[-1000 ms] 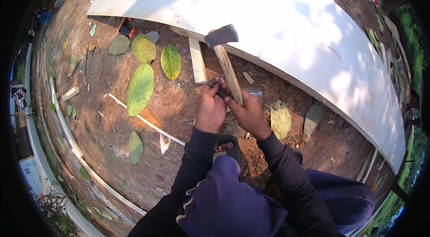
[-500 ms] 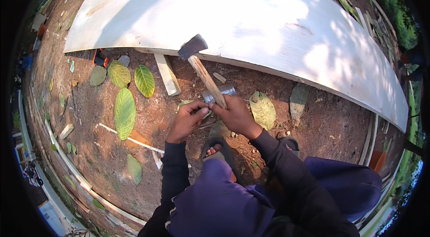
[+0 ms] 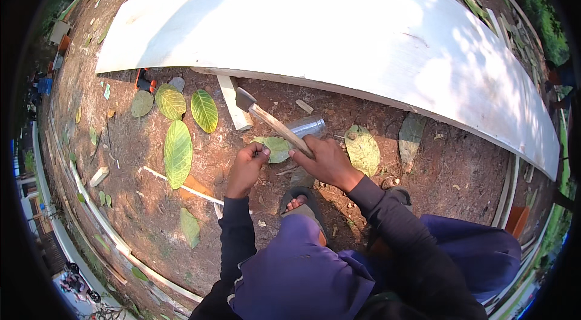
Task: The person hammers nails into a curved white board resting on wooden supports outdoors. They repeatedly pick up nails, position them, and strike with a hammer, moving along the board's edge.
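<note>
My right hand (image 3: 327, 163) is wrapped round the wooden handle of a hatchet (image 3: 277, 122), whose dark steel head points up and left, just short of the white board. My left hand (image 3: 244, 170) is closed in a pinch left of the handle's lower end. Something tiny and dark may be at its fingertips, too small to name. Beyond my right hand a clear plastic bottle (image 3: 310, 125) lies on the soil, partly behind the handle. A green leaf (image 3: 273, 148) shows between my two hands.
A long white board (image 3: 339, 35) spans the far side, raised off the soil, with a wood block (image 3: 234, 105) jutting from under it. Several big leaves (image 3: 178, 153) lie to the left. An orange-and-black tool (image 3: 144, 83) sits by the board's left edge. Slim wood strips (image 3: 181, 187) lie about.
The hatchet head has dropped nearer and turned, so it looks narrower. My left hand has drawn a little apart from my right. More of the bottle shows.
</note>
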A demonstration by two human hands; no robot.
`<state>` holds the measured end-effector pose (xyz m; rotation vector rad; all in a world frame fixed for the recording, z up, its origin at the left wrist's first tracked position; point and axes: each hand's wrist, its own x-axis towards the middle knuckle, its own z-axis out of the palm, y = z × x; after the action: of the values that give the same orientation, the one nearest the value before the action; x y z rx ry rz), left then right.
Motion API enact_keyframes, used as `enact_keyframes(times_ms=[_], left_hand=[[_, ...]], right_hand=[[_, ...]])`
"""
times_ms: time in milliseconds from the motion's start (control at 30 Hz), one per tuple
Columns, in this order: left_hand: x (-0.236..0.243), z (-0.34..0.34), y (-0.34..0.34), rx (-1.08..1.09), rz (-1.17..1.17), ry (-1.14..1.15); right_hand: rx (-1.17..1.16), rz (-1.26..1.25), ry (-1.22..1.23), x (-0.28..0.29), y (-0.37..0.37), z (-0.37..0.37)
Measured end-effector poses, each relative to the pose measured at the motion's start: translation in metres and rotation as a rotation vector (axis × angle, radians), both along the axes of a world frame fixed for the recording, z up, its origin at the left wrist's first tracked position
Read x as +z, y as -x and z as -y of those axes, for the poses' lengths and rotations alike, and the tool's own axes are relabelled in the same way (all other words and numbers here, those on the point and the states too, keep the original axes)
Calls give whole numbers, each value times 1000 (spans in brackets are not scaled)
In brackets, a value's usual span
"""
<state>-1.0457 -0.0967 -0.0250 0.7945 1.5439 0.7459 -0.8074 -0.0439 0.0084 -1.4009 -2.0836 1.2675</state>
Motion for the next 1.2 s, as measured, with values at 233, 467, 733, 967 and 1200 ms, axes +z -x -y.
enact_keyframes(times_ms=[233,467,733,967,1200], left_hand=[[-23,24,85,701,-154,-5],[-38,-9,61,540,-412,-268],[-17,-55,33,411,-777,-143],[-8,-84,16,166,-891,-10],[-38,-77,21,217,-961,-270]], right_hand=[[303,195,-104,-15,-1,22],[313,150,-206,-39,6,51],[-360,-173,3,-40,-4,15],[-1261,-985,387,-41,-80,-35],[-1291,-1150,512,-40,-121,-65]])
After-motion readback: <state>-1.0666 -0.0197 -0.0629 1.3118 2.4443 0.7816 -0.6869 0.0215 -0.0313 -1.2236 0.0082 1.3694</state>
